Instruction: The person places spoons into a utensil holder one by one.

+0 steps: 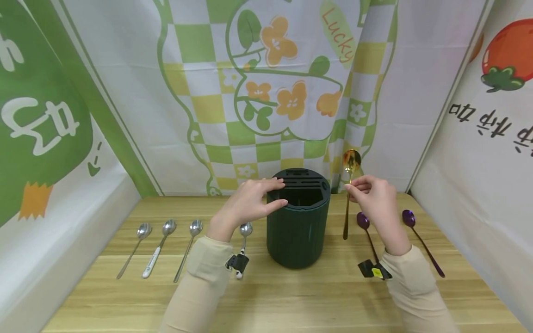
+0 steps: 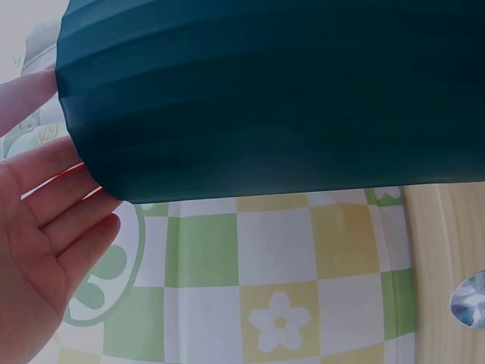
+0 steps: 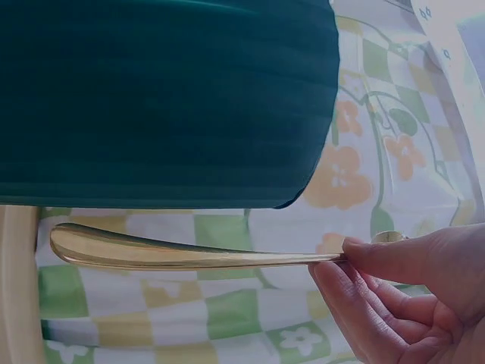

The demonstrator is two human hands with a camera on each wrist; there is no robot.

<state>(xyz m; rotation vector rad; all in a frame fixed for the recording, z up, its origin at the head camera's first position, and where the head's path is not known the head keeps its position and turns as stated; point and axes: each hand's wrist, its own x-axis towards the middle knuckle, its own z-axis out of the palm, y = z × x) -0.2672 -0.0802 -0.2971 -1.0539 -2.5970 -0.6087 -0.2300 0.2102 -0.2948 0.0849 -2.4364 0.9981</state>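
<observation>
A dark green ribbed utensil holder (image 1: 296, 236) stands upright on the table, its slotted black top facing up with one large opening. My left hand (image 1: 254, 199) rests on the holder's left rim, fingers extended across the top edge. To the right of the holder, my right hand (image 1: 374, 196) pinches a gold spoon (image 1: 347, 212) near the neck between thumb and forefinger. The spoon is raised, bowl up and handle pointing down. In the right wrist view the spoon's handle (image 3: 182, 252) lies beside the holder's wall (image 3: 167, 106), apart from it.
Several silver spoons lie in a row on the left, including a white-handled spoon (image 1: 157, 252) and one partly behind the left wrist (image 1: 245, 230). Two purple spoons, the outer purple spoon (image 1: 422, 240) and inner purple spoon (image 1: 366, 226), lie right. A patterned curtain (image 1: 200, 74) hangs behind the table (image 1: 287, 300).
</observation>
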